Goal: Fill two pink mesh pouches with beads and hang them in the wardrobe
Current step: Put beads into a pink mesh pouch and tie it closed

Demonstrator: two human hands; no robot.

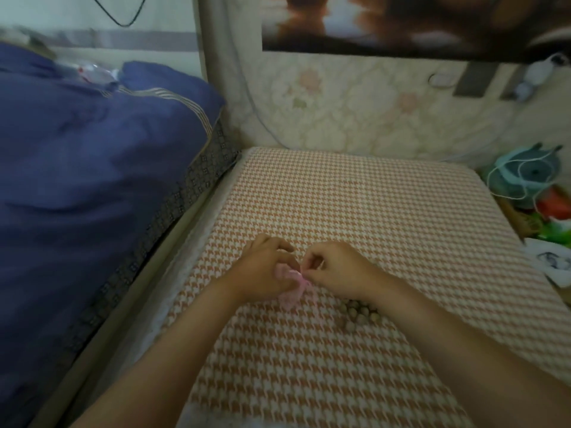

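Both forearms stretched over the houndstooth cushion (355, 205), left hand (265, 267) curled round a pouch (292, 293), right hand (338, 269) fingers (313, 260) pinching its top, pouch pink, crumpled, mid-cushion, beads (360, 310) on the cushion beneath the right wrist.

Mattress (370, 211): orange-and-white houndstooth cover.
Beads (358, 310): small brownish cluster lying on it, near the front.
Pouch (290, 293): pink mesh, lower end touching the cover.

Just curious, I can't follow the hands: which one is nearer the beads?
Right. The right hand pinches the pouch, its wrist right beside the beads; the left hand holds the pouch's other side, farther from them.
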